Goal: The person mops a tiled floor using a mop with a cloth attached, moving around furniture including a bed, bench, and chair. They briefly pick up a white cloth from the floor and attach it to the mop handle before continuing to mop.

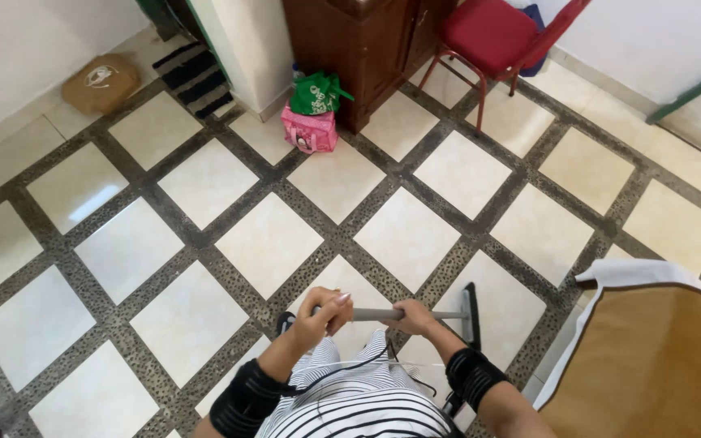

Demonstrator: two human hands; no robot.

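Note:
Both my hands grip a grey metal pole (436, 314) that runs level in front of my striped shirt. My left hand (323, 314) is closed around the pole's near end, thumb on top. My right hand (412, 317) holds it a little further along. The pole ends at a narrow black head (470, 312) resting on the tiled floor to my right. Black bands wrap both forearms, and a thin cable hangs between them.
Cream tiles with dark speckled borders (269, 243) cover the floor. A pink bag (310, 132) and green bag (316, 93) lean against a wooden cabinet (359, 49). A red chair (492, 36), a brown cushion (101, 83), and a tan-covered table (659, 357) at right.

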